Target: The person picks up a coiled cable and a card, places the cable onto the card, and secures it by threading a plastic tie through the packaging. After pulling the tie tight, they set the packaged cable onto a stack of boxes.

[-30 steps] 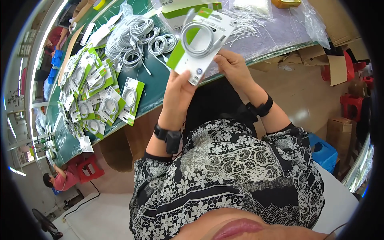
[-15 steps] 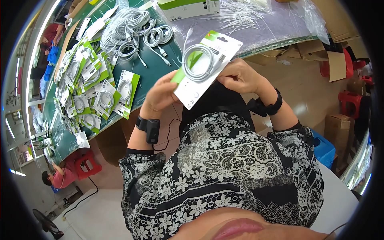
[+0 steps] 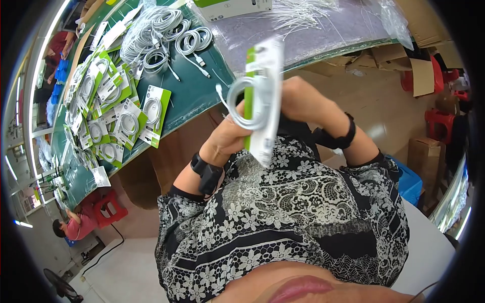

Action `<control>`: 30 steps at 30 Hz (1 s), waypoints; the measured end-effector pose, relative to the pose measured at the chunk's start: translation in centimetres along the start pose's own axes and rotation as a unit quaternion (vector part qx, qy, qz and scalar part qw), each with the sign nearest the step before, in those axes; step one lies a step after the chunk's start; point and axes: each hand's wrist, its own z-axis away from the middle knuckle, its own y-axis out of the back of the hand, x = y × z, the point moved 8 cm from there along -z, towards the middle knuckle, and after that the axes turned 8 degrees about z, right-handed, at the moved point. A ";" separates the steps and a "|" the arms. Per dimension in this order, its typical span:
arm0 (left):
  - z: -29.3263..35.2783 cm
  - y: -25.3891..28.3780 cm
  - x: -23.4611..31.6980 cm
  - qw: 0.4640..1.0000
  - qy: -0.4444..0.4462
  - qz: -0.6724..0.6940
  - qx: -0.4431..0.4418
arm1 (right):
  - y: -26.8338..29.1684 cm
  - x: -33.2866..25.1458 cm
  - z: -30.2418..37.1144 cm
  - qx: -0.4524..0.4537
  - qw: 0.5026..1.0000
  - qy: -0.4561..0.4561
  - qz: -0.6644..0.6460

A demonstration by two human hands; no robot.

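Note:
A white and green backing card is held up in front of me, turned nearly edge-on and slightly blurred. A coiled white cable sits against its front, with one plug end sticking out to the left. My left hand grips the card and coil from the left side, its fingers partly hidden behind them. My right hand is curled at the card's back, on the right. Its fingertips are covered by the card, so whatever they pinch cannot be made out.
Carded cables lie heaped on the green table at left. Loose coiled cables lie beyond. At the back are thin white ties, a box and clear plastic. Red stools stand at right.
The card has swung from facing me to nearly edge-on and come slightly lower. My left hand has moved right and down with it; my right hand has shifted a little behind the card.

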 end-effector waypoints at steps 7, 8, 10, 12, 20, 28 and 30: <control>2.1 3.5 2.3 0.951 -0.091 -0.199 0.217 | -1.3 3.8 0.7 -0.009 1.000 -0.010 0.014; 2.3 3.3 2.6 0.951 -0.090 -0.200 0.216 | -0.9 4.2 1.0 0.000 0.999 -0.017 -0.037; 2.5 2.5 3.9 0.953 -0.129 -0.193 0.197 | 0.2 4.5 1.7 0.007 0.998 -0.028 -0.062; 2.3 2.1 4.7 0.952 -0.153 -0.191 0.186 | 1.5 4.8 2.1 0.020 0.992 -0.048 -0.113; 0.6 4.2 6.2 0.845 -0.298 -0.356 0.265 | 2.5 -0.7 -1.8 0.173 0.980 -0.057 0.079; -0.8 2.8 6.5 0.810 -0.377 -0.406 0.194 | -1.3 -1.4 -3.8 0.145 0.975 -0.058 0.160; -0.9 1.9 7.0 0.861 -0.323 -0.348 0.182 | -1.5 -1.3 -3.5 0.113 0.974 -0.028 0.197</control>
